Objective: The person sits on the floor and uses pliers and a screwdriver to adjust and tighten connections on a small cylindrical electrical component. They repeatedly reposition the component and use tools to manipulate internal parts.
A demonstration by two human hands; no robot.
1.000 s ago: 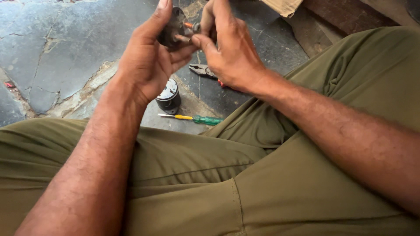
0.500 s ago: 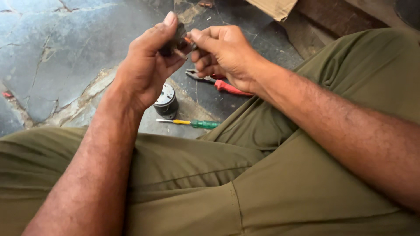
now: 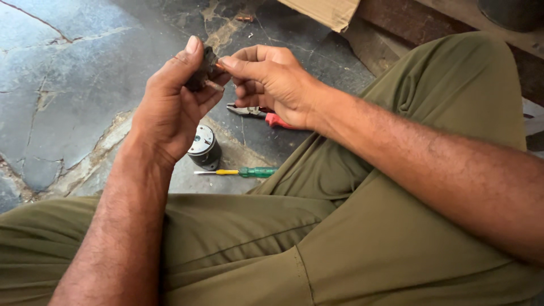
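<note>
Person seated, legs in olive trousers (image 3: 351, 238) filling the lower frame, over a cracked dark stone floor (image 3: 68, 85). Cardboard corner (image 3: 326, 10) at top, beside a dark wooden plank (image 3: 408, 25).

Left hand (image 3: 173, 107) raised above the floor, fingers curled shut around a small dark part (image 3: 199, 76), thumb tip up along its top edge; the part sits between thumb and fingers, mostly hidden by them. Right hand (image 3: 272, 82) meets it from the right, thumb and forefinger pinched together on a small reddish-brown bit at the part's right edge; cannot tell whether that bit is a separate piece or belongs to the part. Other right fingers folded in.

On the floor below the hands: small cylindrical motor (image 3: 204, 146), dark body, silver top, upright, just beside the left wrist. Red-handled pliers (image 3: 258, 113) lying under the right hand, partly hidden. Screwdriver (image 3: 238, 171), green and yellow handle, lying flat near the motor, close to the trouser edge.
</note>
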